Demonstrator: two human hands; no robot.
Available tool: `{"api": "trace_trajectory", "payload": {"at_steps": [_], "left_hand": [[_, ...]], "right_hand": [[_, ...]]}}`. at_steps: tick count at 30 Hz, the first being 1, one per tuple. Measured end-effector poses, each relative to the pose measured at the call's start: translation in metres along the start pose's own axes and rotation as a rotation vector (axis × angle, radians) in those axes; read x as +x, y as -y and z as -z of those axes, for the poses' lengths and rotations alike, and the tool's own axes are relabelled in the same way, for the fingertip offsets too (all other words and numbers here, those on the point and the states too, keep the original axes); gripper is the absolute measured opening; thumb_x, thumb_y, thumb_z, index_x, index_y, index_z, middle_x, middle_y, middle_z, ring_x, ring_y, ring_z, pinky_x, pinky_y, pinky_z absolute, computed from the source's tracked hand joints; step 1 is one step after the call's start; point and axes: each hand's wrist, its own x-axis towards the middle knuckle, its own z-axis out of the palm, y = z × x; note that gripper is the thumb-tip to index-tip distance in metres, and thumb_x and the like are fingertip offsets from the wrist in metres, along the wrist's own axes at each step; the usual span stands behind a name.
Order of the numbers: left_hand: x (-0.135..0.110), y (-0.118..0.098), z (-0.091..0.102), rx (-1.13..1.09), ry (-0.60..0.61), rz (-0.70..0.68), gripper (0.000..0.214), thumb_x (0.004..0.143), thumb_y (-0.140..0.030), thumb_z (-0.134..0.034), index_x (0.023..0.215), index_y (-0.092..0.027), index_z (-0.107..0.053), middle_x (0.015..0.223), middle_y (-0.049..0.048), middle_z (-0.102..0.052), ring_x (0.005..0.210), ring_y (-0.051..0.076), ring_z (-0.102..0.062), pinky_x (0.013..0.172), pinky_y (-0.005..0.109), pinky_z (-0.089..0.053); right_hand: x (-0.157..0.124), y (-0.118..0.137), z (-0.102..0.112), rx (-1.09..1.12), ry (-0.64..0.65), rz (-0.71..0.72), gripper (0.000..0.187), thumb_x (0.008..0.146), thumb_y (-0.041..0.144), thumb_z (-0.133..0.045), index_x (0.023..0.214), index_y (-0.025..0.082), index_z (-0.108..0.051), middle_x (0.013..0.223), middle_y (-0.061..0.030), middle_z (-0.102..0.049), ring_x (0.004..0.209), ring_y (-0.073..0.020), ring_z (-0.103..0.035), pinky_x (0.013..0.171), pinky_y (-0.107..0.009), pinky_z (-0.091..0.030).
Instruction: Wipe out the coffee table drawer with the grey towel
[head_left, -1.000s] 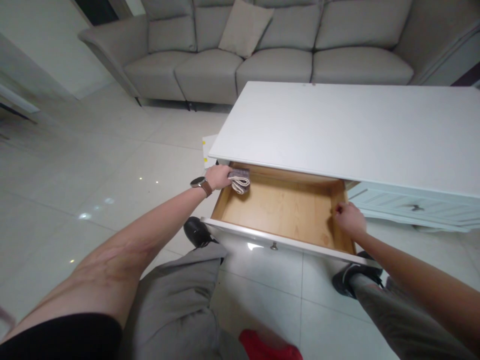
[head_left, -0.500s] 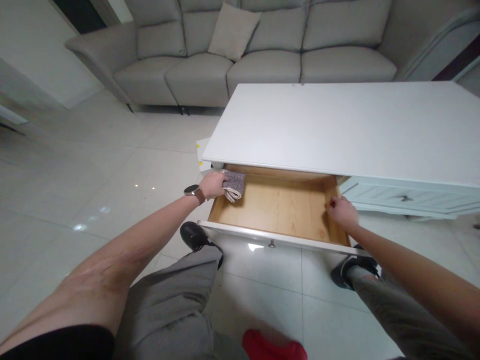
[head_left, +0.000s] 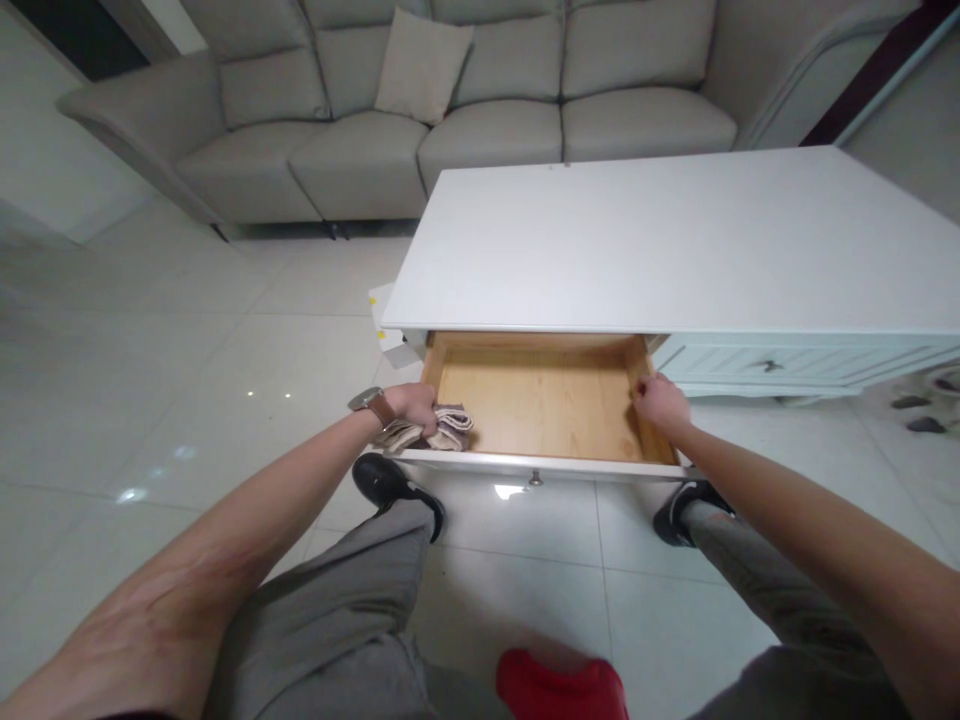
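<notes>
A pulled-out wooden drawer (head_left: 536,395) juts from the near side of a white coffee table (head_left: 630,240). My left hand (head_left: 415,404), with a watch on its wrist, is closed on a folded purple-and-cream cloth (head_left: 453,428) at the drawer's front left corner. Part of the cloth hangs over the left side wall. My right hand (head_left: 663,404) grips the drawer's right side wall (head_left: 643,420), its fingers curled over the top edge. The drawer front carries a small knob (head_left: 535,479).
Beyond the table stands a grey sofa (head_left: 337,165) with a beige cushion (head_left: 422,65). A white box (head_left: 391,340) lies by the table's left end. Between my feet, a red object (head_left: 561,685) rests on the tiled floor. A second drawer (head_left: 810,365) is closed.
My left hand has moved the cloth from the drawer's back left toward its front left corner. My right hand stays on the right wall. The view has shifted slightly to the right.
</notes>
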Motion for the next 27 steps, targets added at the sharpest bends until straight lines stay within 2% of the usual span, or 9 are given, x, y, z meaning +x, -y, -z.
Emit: {"api": "trace_trajectory", "payload": {"at_steps": [4, 7, 10, 14, 16, 18, 21, 24, 27], "left_hand": [[0.004, -0.007, 0.001, 0.087, -0.153, 0.068, 0.039, 0.059, -0.04, -0.073, 0.089, -0.017, -0.079, 0.087, 0.012, -0.078, 0.081, 0.029, -0.072, 0.066, 0.03, -0.052], [0.006, -0.019, 0.006, 0.146, -0.386, 0.107, 0.041, 0.07, -0.046, -0.071, 0.098, -0.016, -0.077, 0.096, 0.0174, -0.077, 0.09, 0.032, -0.073, 0.074, 0.033, -0.052], [0.012, -0.033, 0.014, 0.144, -0.594, 0.084, 0.037, 0.084, -0.044, -0.062, 0.104, -0.015, -0.073, 0.104, 0.0199, -0.076, 0.098, 0.034, -0.072, 0.083, 0.036, -0.052], [0.034, -0.055, 0.014, 0.115, -0.695, 0.057, 0.04, 0.094, -0.039, -0.049, 0.121, -0.014, -0.064, 0.116, 0.0208, -0.072, 0.109, 0.035, -0.069, 0.092, 0.042, -0.051], [0.05, -0.069, 0.007, 0.084, -0.632, 0.019, 0.047, 0.095, -0.039, -0.047, 0.134, -0.015, -0.057, 0.127, 0.021, -0.068, 0.116, 0.035, -0.066, 0.097, 0.044, -0.05], [0.065, -0.084, -0.003, 0.044, -0.429, -0.027, 0.058, 0.093, -0.043, -0.051, 0.146, -0.018, -0.048, 0.145, 0.0202, -0.058, 0.126, 0.036, -0.061, 0.104, 0.046, -0.047], [0.082, -0.1, -0.018, 0.033, -0.158, -0.018, 0.093, 0.079, -0.052, -0.069, 0.16, -0.024, -0.032, 0.168, 0.0183, -0.024, 0.148, 0.046, -0.034, 0.117, 0.056, -0.034], [0.092, -0.1, -0.027, 0.068, -0.11, 0.009, 0.123, 0.064, -0.048, -0.082, 0.165, -0.023, -0.016, 0.171, 0.0173, -0.001, 0.153, 0.054, -0.004, 0.12, 0.068, -0.02], [0.101, -0.092, -0.029, 0.086, -0.081, -0.021, 0.133, 0.06, -0.044, -0.085, 0.166, -0.023, -0.007, 0.171, 0.018, 0.005, 0.151, 0.055, 0.003, 0.118, 0.071, -0.017]], "right_hand": [[0.0, 0.003, 0.002, 0.012, 0.0, -0.014, 0.031, 0.094, 0.024, -0.048, 0.109, 0.017, -0.074, 0.114, -0.0167, -0.065, 0.091, -0.0253, -0.065, 0.077, -0.033, -0.047], [0.0, 0.003, 0.003, 0.026, -0.01, -0.02, 0.031, 0.094, 0.024, -0.048, 0.109, 0.017, -0.074, 0.114, -0.0167, -0.065, 0.092, -0.0244, -0.065, 0.078, -0.032, -0.047], [0.002, 0.003, 0.001, 0.022, -0.011, -0.025, 0.031, 0.093, 0.024, -0.048, 0.109, 0.018, -0.074, 0.114, -0.0159, -0.066, 0.091, -0.0238, -0.065, 0.077, -0.032, -0.047], [0.003, 0.002, 0.0, 0.004, -0.015, -0.024, 0.031, 0.094, 0.026, -0.048, 0.109, 0.018, -0.074, 0.114, -0.0154, -0.066, 0.089, -0.0236, -0.065, 0.075, -0.032, -0.047], [0.004, 0.003, 0.0, 0.001, -0.019, -0.028, 0.032, 0.095, 0.026, -0.046, 0.109, 0.018, -0.074, 0.115, -0.0159, -0.066, 0.089, -0.0241, -0.065, 0.075, -0.033, -0.048], [0.003, 0.004, 0.001, 0.0, -0.014, -0.029, 0.032, 0.096, 0.026, -0.046, 0.11, 0.018, -0.073, 0.116, -0.0164, -0.065, 0.091, -0.0247, -0.065, 0.076, -0.033, -0.048], [0.002, 0.006, 0.003, -0.003, -0.004, -0.026, 0.032, 0.096, 0.024, -0.046, 0.112, 0.017, -0.073, 0.117, -0.0176, -0.064, 0.094, -0.0257, -0.066, 0.078, -0.033, -0.049], [0.001, 0.008, 0.005, -0.001, -0.005, -0.025, 0.032, 0.097, 0.026, -0.045, 0.113, 0.016, -0.072, 0.117, -0.0182, -0.064, 0.096, -0.0267, -0.066, 0.079, -0.034, -0.049], [0.0, 0.009, 0.005, 0.007, 0.004, -0.026, 0.033, 0.098, 0.026, -0.044, 0.112, 0.016, -0.072, 0.117, -0.0185, -0.063, 0.097, -0.0277, -0.066, 0.079, -0.035, -0.05]]}}
